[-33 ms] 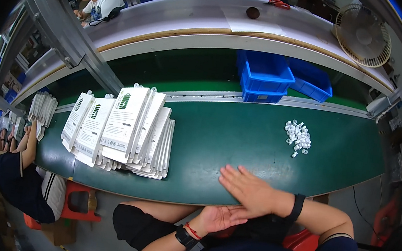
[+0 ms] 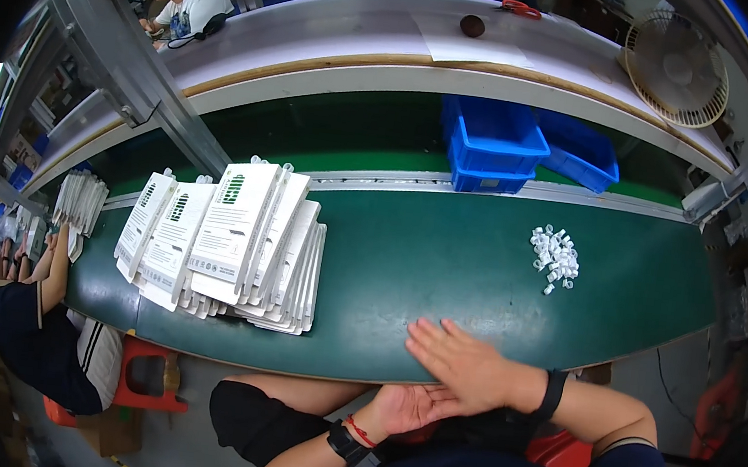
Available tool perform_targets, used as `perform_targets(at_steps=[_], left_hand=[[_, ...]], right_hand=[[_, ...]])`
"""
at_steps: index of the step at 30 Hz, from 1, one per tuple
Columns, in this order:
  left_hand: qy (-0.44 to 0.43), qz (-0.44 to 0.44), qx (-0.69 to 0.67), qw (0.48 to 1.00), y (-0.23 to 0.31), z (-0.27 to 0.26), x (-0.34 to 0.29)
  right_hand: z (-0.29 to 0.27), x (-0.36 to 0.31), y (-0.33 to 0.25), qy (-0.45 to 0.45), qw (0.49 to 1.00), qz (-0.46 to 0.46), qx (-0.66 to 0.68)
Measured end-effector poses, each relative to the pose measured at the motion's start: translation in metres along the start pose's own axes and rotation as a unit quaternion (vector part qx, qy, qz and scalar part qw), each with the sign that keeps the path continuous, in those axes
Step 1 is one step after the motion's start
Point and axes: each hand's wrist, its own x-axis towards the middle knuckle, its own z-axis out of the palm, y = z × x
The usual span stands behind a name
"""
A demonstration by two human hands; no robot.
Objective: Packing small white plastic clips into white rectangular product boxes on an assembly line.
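Observation:
My right hand point(image 2: 462, 364) lies flat over the front edge of the green table point(image 2: 407, 265), palm down with fingers stretched out and nothing held. Just below it my left hand point(image 2: 409, 407) is turned palm up at the edge, its fingers extended and partly hidden under the right hand. The two hands touch or overlap. To the left stand stacked white flat packages point(image 2: 232, 227) with green print, leaning over one another in rows. Farther right on the table is a loose heap of small white ring-like pieces point(image 2: 554, 256).
Blue plastic bins point(image 2: 500, 142) stand beyond the table's far rail, beneath a raised pale shelf point(image 2: 342, 31). On that shelf are red-handled scissors point(image 2: 519, 8), a round brown object point(image 2: 472, 26) and a fan point(image 2: 676, 67). A co-worker point(image 2: 51, 317) sits at the left; others are across the shelf.

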Motion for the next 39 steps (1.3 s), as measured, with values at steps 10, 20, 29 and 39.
perform_targets(at_steps=[10, 20, 29, 39], left_hand=[[-0.040, -0.026, 0.023, 0.999, 0.001, -0.006, 0.001], [0.185, -0.122, 0.174, 0.959, -0.015, 0.019, -0.003], [0.112, -0.063, 0.374, 0.918, -0.038, 0.115, 0.052], [-0.052, 0.416, 0.869, 0.265, -0.062, 0.118, 0.119]], right_hand=[[0.044, -0.035, -0.059, 0.077, 0.990, -0.059, 0.105], [0.075, -0.101, -0.049, 0.194, 0.718, 0.329, 0.582], [0.082, -0.107, -0.044, 0.176, 0.319, 0.219, 0.905], [0.030, -0.069, -0.013, 0.371, 0.191, 0.041, 0.908]])
